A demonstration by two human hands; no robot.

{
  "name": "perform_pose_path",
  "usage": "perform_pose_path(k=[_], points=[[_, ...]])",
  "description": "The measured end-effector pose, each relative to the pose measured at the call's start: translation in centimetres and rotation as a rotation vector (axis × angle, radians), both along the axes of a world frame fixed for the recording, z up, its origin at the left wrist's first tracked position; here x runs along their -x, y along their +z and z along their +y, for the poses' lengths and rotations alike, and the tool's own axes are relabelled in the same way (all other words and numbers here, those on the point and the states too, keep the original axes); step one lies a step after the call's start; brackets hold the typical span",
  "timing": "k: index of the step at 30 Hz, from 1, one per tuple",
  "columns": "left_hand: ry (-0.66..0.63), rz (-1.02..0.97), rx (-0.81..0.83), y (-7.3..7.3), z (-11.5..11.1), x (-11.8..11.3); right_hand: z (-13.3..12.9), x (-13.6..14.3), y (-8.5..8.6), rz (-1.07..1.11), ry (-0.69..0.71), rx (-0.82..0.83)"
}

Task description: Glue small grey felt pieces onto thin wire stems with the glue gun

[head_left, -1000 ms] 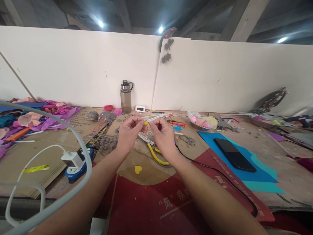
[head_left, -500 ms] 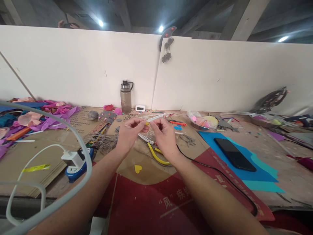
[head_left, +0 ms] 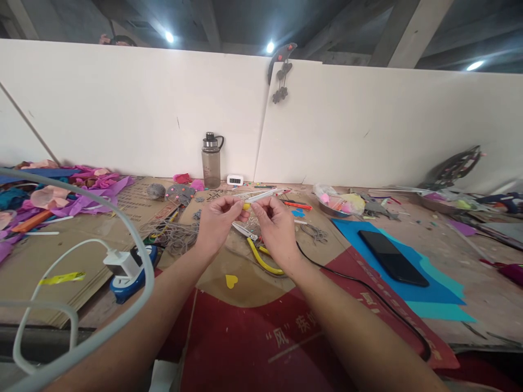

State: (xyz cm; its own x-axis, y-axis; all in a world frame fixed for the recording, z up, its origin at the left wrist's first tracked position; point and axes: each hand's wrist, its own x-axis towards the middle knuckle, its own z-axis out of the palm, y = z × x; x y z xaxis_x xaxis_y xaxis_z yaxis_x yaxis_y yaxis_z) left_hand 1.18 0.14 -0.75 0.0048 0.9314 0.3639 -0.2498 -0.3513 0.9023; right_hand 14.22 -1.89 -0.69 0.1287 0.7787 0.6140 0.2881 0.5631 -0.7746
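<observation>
Over the cardboard, both hands meet with their fingertips close together. A small yellow piece (head_left: pixel 246 206) is pinched between the thumb and fingers of my left hand (head_left: pixel 218 220). My right hand (head_left: pixel 278 220) is closed in a pinch against the same yellow piece; its exact shape is mostly hidden by the fingers. Beneath the hands lie yellow-handled pliers (head_left: pixel 263 258), partly covered by my right hand. A yellow heart cutout (head_left: pixel 231 281) rests flat on the cardboard nearer to me. Grey yarn (head_left: pixel 174 235) is heaped left of my left hand.
A water bottle (head_left: pixel 211 163) and a small digital timer (head_left: pixel 235 179) stand by the white partition. At right, a black phone (head_left: pixel 392 257) lies on blue sheets (head_left: pixel 441 294). A power strip (head_left: pixel 134 277) and white cable (head_left: pixel 141 245) occupy the left. Grey scissors (head_left: pixel 314 233) lie right of the hands.
The yellow piece shows slightly more between the fingertips. Both hands hold nearly the same position; the view has shifted very slightly.
</observation>
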Motion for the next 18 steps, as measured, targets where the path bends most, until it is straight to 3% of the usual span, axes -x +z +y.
perform_pose_path(k=[18], points=[[-0.031,-0.015,0.015,-0.02,-0.16,-0.01,-0.20,0.07,0.30,-0.012,-0.008,0.028]])
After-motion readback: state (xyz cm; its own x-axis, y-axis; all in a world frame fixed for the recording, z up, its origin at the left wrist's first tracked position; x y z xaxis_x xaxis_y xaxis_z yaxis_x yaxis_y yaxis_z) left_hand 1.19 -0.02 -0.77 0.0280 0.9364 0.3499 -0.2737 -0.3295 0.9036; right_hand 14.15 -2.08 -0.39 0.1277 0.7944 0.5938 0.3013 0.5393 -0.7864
